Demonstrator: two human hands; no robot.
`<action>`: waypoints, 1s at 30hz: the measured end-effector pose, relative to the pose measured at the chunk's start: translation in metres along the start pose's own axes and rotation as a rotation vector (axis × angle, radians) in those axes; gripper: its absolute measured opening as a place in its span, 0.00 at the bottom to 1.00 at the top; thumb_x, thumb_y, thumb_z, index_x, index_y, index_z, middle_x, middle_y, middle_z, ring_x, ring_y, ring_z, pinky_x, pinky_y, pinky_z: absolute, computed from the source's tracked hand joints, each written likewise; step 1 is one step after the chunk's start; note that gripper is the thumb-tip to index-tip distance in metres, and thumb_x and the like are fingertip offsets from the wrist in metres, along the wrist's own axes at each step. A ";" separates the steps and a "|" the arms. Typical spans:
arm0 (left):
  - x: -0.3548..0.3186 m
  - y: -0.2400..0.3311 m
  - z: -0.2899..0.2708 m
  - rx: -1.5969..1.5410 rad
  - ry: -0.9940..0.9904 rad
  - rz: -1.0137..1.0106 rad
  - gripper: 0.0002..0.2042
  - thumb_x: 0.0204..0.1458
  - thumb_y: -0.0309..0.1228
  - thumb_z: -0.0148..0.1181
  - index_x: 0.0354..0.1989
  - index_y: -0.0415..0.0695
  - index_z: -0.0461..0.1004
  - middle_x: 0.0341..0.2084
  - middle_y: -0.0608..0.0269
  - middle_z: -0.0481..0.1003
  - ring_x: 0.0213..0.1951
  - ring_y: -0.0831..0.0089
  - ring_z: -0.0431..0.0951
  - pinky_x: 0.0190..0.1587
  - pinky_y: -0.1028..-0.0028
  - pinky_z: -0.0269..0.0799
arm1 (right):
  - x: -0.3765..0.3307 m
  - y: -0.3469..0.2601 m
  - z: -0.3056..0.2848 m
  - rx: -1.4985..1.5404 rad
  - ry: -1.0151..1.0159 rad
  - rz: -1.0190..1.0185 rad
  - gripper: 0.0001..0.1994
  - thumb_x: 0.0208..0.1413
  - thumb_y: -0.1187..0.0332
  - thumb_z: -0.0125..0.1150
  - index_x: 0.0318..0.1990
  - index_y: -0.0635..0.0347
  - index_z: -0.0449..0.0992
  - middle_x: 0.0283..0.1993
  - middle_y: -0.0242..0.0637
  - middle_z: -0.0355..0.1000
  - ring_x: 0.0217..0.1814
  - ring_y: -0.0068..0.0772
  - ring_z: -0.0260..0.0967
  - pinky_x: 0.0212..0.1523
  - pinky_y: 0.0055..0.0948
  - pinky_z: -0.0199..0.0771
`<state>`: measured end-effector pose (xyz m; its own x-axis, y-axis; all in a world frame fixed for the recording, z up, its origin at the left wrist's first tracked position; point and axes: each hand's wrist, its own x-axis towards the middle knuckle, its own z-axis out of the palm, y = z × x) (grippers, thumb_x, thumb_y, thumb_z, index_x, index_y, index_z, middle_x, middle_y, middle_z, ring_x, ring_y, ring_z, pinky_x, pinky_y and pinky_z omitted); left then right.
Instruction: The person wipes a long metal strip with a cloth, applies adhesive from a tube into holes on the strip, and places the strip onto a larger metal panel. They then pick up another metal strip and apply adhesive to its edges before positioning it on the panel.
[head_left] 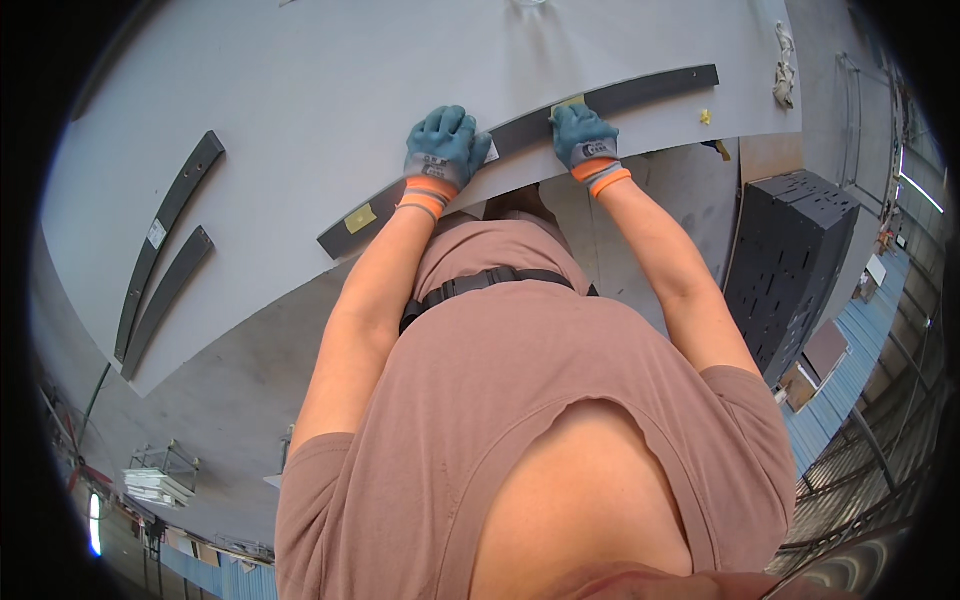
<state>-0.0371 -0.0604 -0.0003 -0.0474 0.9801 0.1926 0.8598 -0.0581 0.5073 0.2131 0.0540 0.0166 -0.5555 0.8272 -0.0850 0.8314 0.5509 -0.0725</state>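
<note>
A long, slightly curved dark grey bar (640,90) lies slantwise along the near edge of the grey table. My left hand (440,150), in a blue-grey glove with an orange cuff, is closed over the bar left of its middle. A white label (491,150) shows beside it. Farther right, my right hand (583,137), gloved alike, is closed at the bar's top face. A yellow patch (568,103) shows at its fingertips, partly hidden by them. Another flat yellow patch (360,218) lies on the bar's left part.
Two more dark curved bars (170,230) (170,295) lie at the table's left. A crumpled yellow bit (705,117) and a crumpled pale wrapper (784,65) are at the right on the table (330,70). A black slotted block-like stack (790,260) stands beyond the table's right edge.
</note>
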 end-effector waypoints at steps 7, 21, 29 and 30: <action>0.000 -0.001 0.003 -0.012 0.004 -0.006 0.16 0.59 0.46 0.64 0.43 0.45 0.81 0.48 0.60 0.78 0.55 0.57 0.77 0.53 0.55 0.75 | 0.009 -0.001 0.016 -0.062 -0.157 0.092 0.09 0.69 0.59 0.53 0.45 0.53 0.75 0.47 0.48 0.76 0.43 0.56 0.80 0.37 0.58 0.79; 0.003 0.001 0.002 0.012 -0.029 -0.054 0.15 0.59 0.46 0.64 0.42 0.47 0.82 0.46 0.62 0.78 0.53 0.58 0.78 0.51 0.56 0.74 | 0.005 0.015 -0.023 0.519 -0.010 -0.006 0.09 0.64 0.62 0.65 0.41 0.58 0.82 0.46 0.43 0.80 0.50 0.53 0.77 0.51 0.48 0.78; 0.004 0.001 0.002 0.007 -0.014 -0.037 0.14 0.59 0.45 0.64 0.42 0.47 0.81 0.46 0.62 0.78 0.52 0.58 0.78 0.50 0.56 0.75 | 0.021 -0.002 -0.030 0.119 -0.181 0.101 0.10 0.64 0.58 0.64 0.44 0.52 0.82 0.49 0.44 0.79 0.50 0.55 0.78 0.49 0.50 0.80; 0.005 0.002 0.002 0.006 -0.020 -0.033 0.14 0.59 0.45 0.64 0.42 0.47 0.81 0.46 0.62 0.78 0.52 0.58 0.78 0.50 0.56 0.75 | 0.024 -0.001 -0.029 0.053 -0.231 0.130 0.10 0.65 0.57 0.62 0.44 0.51 0.82 0.52 0.44 0.78 0.51 0.57 0.79 0.49 0.51 0.81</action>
<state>-0.0348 -0.0553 0.0002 -0.0656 0.9851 0.1589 0.8610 -0.0246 0.5080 0.1993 0.0759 0.0437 -0.4370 0.8402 -0.3209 0.8977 0.4297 -0.0976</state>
